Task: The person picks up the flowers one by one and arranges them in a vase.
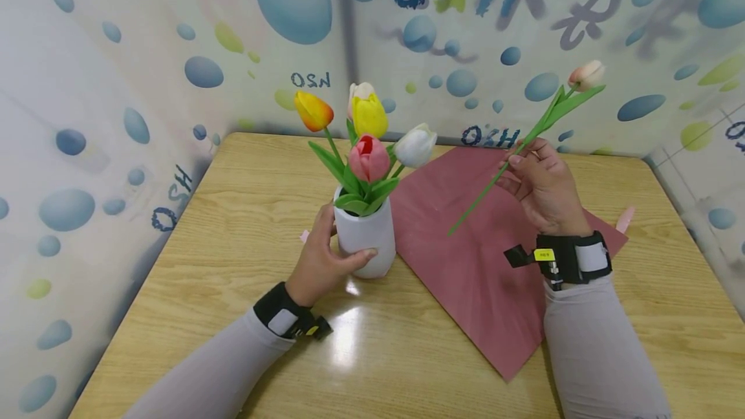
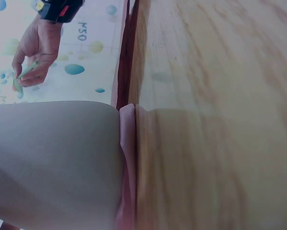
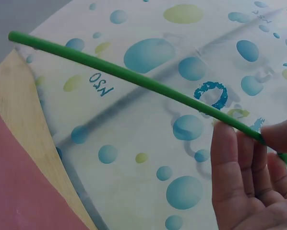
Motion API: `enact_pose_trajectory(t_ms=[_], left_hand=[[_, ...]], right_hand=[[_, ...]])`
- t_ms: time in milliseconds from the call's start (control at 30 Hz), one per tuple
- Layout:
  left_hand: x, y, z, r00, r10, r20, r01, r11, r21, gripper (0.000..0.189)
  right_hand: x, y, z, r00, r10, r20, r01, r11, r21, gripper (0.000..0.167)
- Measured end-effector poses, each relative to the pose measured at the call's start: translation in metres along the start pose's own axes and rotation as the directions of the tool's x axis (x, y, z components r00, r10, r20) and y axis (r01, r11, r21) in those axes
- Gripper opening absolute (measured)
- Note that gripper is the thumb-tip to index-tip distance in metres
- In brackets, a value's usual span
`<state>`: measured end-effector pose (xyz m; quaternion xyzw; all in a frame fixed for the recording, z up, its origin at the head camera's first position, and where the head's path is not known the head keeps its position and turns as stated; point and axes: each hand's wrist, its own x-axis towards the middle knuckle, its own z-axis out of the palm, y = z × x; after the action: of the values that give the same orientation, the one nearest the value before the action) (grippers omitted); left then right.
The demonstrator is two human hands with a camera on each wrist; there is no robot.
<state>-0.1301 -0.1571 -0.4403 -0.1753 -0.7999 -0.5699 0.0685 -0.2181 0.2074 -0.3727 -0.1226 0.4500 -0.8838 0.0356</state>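
Observation:
A white vase (image 1: 365, 241) stands upright on the table, holding several tulips: an orange-yellow one (image 1: 313, 110), a yellow one (image 1: 369, 116), a pink one (image 1: 369, 158), a white one (image 1: 415, 145) and a pale one behind. My left hand (image 1: 326, 257) grips the vase from its left, thumb across the front; its far fingers are hidden. Up on the right, my right hand (image 1: 544, 186) pinches the green stem (image 3: 134, 76) of a pale pink tulip (image 1: 588, 75) between thumb and fingers. The bloom points up right, and the bare stem end slants down left above the paper.
A dark pink sheet of paper (image 1: 465, 264) lies on the wooden table (image 1: 233, 244), right of the vase. Small pink scraps (image 1: 625, 219) lie near its right corner and left of the vase. A patterned wall covering (image 1: 477, 57) rises behind the table.

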Motion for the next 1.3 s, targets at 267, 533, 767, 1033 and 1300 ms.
enact_pose_trajectory(t_ms=[267,533,767,1033,1300], left_hand=[[-0.001,0.001,-0.001,1.000,-0.009,0.001,0.009,1.000,0.007,0.088],[-0.001,0.000,-0.001,1.000,-0.026,0.005,0.026,1.000,0.008,0.088],[-0.002,-0.001,-0.001,1.000,-0.018,0.004,0.018,1.000,0.015,0.088],[-0.001,0.000,-0.001,1.000,-0.016,0.005,0.016,1.000,0.003,0.088],[0.000,0.000,0.000,1.000,-0.008,0.000,0.008,1.000,0.007,0.089]], right_hand=[[-0.004,-0.004,0.012,0.999,-0.034,0.004,0.035,0.999,-0.014,0.012],[-0.009,-0.007,0.029,0.997,-0.065,0.044,0.063,0.997,0.043,0.009],[-0.014,-0.004,0.050,0.992,-0.124,0.032,0.121,0.989,0.081,0.011],[-0.019,0.001,0.076,0.976,-0.217,0.012,0.206,0.942,0.264,0.014],[-0.021,-0.001,0.096,0.963,-0.270,-0.004,0.256,0.909,0.330,0.012]])
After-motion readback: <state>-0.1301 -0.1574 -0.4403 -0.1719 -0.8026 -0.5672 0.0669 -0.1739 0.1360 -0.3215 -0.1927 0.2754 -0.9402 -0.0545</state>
